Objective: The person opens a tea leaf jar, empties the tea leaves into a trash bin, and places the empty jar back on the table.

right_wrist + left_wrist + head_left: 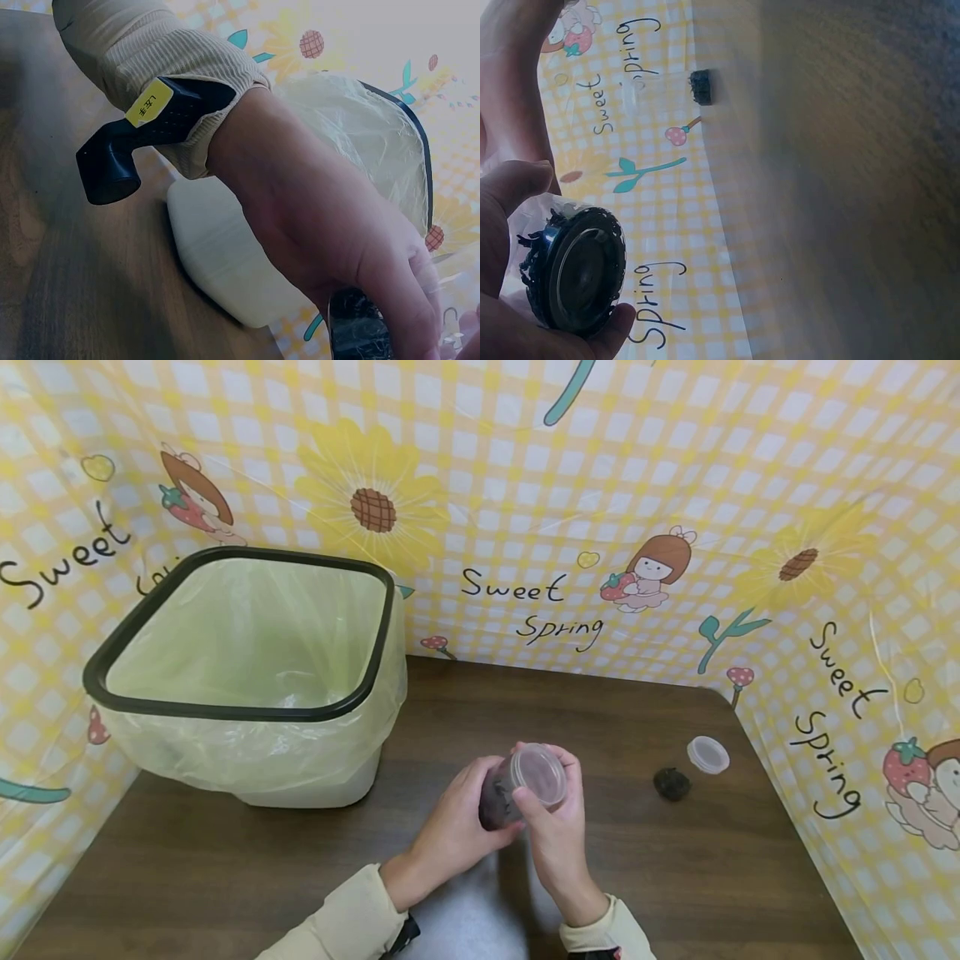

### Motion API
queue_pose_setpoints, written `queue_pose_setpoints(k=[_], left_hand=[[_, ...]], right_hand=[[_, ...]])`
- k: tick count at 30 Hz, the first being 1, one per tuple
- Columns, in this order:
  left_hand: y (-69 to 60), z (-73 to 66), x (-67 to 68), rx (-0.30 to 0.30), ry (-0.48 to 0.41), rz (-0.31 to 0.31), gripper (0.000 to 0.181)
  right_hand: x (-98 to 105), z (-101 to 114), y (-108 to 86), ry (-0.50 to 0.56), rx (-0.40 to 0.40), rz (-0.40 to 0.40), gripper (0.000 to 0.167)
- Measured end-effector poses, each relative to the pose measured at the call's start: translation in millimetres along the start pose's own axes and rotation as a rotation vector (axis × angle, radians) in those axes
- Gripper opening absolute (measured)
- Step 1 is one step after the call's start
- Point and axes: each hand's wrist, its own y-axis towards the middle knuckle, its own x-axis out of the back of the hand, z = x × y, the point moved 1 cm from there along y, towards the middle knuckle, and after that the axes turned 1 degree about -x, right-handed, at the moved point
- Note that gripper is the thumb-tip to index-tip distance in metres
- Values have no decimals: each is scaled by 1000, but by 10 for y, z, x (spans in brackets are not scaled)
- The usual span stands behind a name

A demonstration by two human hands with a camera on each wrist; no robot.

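While the left hand [459,822] clamps the jar [536,772] by its dark end, right hand [561,839] grips the other, over the desk [585,710], midway across; second jar [678,778] near back right corner, bin [247,768] near left edge.

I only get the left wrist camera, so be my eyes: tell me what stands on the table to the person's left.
Observer: A white bin, with a pale yellow-green bag folded over its outside under a black rim.
Operator: Now report the grip that I can't make out.
Observer: In the head view, the right hand holds the clear jar by its upper end, thumb at the edge of the round, translucent top.
Operator: Last, check the right wrist camera and give me one more thing.
Observer: A black device with a yellow label is at the cuff of the left sleeve.
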Motion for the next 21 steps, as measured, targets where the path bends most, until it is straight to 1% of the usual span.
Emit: queue_pose_setpoints(k=[7, 15, 21], left_hand=[[-4, -1, 15, -6, -7, 4, 71], [-9, 6, 19, 24, -13, 20, 71], [-7, 3, 18, 33, -17, 29, 72]], right_hand=[[22, 4, 0, -4, -10, 20, 55], [45, 31, -7, -31, -35, 54, 56], [61, 53, -10, -36, -53, 70, 54]])
